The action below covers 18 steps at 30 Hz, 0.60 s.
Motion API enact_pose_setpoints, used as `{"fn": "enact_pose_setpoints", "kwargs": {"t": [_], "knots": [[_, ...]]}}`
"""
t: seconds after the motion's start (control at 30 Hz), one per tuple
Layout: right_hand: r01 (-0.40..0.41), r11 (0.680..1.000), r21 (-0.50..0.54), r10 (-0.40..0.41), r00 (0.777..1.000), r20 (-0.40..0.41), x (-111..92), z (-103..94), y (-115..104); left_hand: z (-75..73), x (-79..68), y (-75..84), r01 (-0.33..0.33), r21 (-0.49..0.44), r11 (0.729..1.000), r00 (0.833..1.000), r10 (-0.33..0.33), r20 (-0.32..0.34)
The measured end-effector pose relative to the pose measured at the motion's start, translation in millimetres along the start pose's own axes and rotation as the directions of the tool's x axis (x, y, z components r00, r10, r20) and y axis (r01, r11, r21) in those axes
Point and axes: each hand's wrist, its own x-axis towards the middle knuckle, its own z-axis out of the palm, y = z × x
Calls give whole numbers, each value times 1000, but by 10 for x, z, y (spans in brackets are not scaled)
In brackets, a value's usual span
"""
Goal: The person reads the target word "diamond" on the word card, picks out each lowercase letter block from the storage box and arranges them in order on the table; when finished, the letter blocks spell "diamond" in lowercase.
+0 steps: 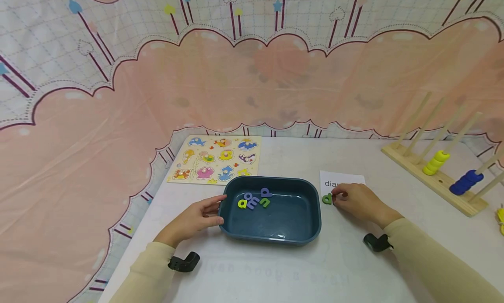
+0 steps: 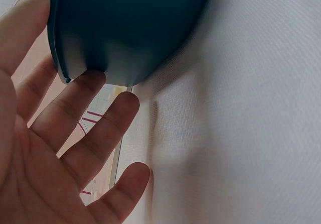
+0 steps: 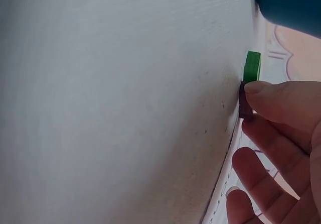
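As hands point(image 1: 189, 217) point(image 1: 360, 202) flank tray point(image 1: 295, 213), dark piece point(image 3: 245, 102) pinched

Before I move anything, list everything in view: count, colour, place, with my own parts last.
Tray: 1, dark blue, mid-table
Yellow letter: 1, yellow, in tray
Purple letters: 3, purple, in tray
Green letters: 2, green, one in tray, one by card
Dark piece: 1, dark brownish, pinched in right hand
Card: 1, white, right of tray
Puzzle board: 1, pale with coloured sea animals, behind tray
Abacus: 1, wooden with yellow and blue beads, right
Unclear object: 1, yellow, right edge
Table: 1, white, below
Backdrop: 1, pink and white, behind
Wrist cameras: 2, black, at wrists
Sleeves: 2, beige, forearms
Left hand: 1, bare, at tray's left rim
Right hand: 1, bare, by card
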Motion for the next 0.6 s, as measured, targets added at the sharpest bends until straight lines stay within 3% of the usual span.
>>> {"fn": "enact_pose_setpoints", "kwargs": {"t": [0.6], "knots": [[-35, 999, -8, 35, 999, -2, -2, -14, -39, -14, 4, -1, 0, -1, 1000, 1000, 0, 6]]}}
